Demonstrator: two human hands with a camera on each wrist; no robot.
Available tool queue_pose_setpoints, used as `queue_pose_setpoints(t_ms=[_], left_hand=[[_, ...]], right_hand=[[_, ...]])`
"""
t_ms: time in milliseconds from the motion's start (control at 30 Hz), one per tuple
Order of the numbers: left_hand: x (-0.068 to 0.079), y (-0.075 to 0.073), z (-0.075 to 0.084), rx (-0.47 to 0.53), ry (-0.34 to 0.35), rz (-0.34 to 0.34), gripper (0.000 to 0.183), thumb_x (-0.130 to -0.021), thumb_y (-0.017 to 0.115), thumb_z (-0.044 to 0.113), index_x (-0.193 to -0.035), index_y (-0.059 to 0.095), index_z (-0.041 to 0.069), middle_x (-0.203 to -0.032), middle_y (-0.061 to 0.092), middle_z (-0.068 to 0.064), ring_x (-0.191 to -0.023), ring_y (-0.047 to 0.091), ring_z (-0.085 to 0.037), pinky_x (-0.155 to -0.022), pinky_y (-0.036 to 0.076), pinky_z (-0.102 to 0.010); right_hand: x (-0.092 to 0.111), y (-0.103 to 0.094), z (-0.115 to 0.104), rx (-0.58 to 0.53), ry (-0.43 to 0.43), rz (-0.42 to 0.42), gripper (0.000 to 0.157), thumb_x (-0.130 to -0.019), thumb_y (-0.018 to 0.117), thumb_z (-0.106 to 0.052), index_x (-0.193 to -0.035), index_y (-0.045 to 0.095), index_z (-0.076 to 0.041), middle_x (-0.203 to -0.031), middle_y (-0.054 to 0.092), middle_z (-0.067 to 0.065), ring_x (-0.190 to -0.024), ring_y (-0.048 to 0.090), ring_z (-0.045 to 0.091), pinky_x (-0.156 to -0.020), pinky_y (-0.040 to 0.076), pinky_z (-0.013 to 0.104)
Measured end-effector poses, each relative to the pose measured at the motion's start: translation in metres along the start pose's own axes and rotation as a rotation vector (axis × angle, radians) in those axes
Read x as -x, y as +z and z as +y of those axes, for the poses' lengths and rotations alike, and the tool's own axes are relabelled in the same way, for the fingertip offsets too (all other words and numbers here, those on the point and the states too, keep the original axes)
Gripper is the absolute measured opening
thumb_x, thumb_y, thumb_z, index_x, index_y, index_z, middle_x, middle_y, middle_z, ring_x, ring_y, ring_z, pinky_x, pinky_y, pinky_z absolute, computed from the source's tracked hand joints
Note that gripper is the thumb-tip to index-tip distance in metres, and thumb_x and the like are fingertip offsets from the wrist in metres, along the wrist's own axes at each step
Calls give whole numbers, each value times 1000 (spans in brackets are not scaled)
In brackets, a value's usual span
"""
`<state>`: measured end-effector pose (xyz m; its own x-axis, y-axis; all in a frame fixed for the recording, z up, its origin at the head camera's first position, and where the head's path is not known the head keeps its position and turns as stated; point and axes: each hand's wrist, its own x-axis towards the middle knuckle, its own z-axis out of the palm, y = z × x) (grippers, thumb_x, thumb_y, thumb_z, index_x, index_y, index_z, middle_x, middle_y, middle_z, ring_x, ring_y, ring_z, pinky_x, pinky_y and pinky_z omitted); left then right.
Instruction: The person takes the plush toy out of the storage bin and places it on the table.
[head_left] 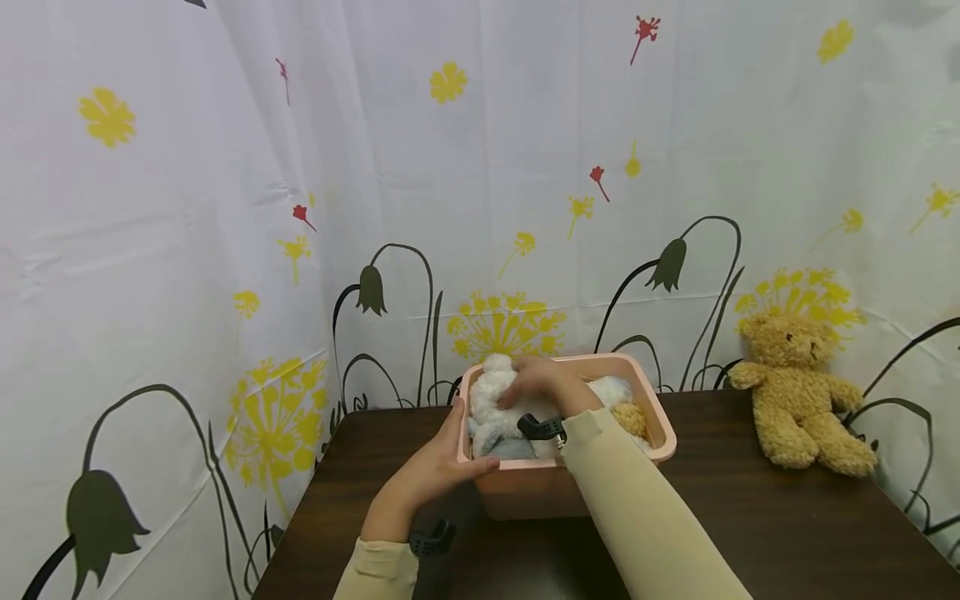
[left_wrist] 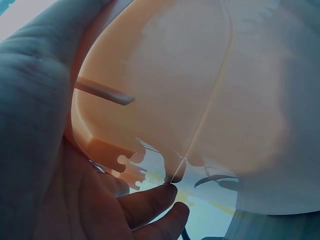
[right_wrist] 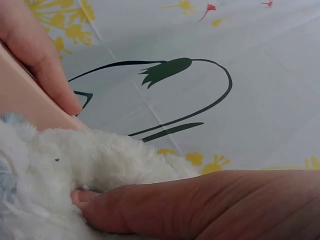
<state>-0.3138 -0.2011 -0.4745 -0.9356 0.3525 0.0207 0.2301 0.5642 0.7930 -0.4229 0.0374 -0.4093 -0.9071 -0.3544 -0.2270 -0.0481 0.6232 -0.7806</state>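
A pink plastic bin (head_left: 525, 493) stands on the dark table, with fluffy stuffed toys inside. My left hand (head_left: 431, 468) grips its left side, thumb along the front rim. In the left wrist view, fingers of that hand curl beside the bin's wall (left_wrist: 175, 85). My right hand (head_left: 542, 382) reaches over the rim and holds a white stuffed toy (head_left: 487, 393) at the bin's left end. The right wrist view shows the thumb (right_wrist: 150, 207) sunk into white fur (right_wrist: 115, 160); the other fingers are hidden there.
A yellow-tan stuffed toy (head_left: 628, 418) lies in the bin's right end. A tan teddy bear (head_left: 791, 396) sits at the right back of the wooden table (head_left: 720, 508). Behind the table hangs a white curtain (head_left: 390, 167) printed with flowers.
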Motion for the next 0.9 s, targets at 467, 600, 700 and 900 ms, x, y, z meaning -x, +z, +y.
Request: queue_pose_setpoints(t_ms=[467, 600, 700, 900], left_hand=[[-2, 1, -2, 16, -6, 8, 127, -94, 81, 57, -175, -14, 33, -185, -9, -6, -170, 13, -34, -131, 27, -65], [-2, 1, 0, 20, -1, 6, 128, -94, 81, 57, -174, -16, 34, -185, -10, -6, -170, 10, -34, -131, 26, -66], [-1, 1, 0, 17, 11, 5, 127, -95, 80, 57, -174, -16, 33, -184, -11, -6, -170, 9, -35, -131, 26, -66], [0, 1, -1, 3, 24, 5, 127, -95, 80, 56, -174, -16, 32, -184, -11, -4, -170, 11, -34, -132, 25, -64]], right_hand=[[12, -15, -10, 161, 23, -212, 113, -92, 83, -16, -178, 9, -14, -185, 13, 9, -170, 15, 28, -128, 36, 48], [14, -18, -15, 356, 49, -198, 91, -91, 81, -11, -170, 36, -13, -173, 40, 11, -148, 45, 28, -99, 48, 43], [14, -17, -18, 466, 27, -141, 73, -88, 86, -14, -153, 54, -9, -150, 60, 13, -121, 58, 32, -92, 48, 46], [27, -18, -26, 556, -36, 82, 66, -77, 94, -22, -138, 69, -11, -132, 74, 8, -117, 66, 32, -124, 25, 64]])
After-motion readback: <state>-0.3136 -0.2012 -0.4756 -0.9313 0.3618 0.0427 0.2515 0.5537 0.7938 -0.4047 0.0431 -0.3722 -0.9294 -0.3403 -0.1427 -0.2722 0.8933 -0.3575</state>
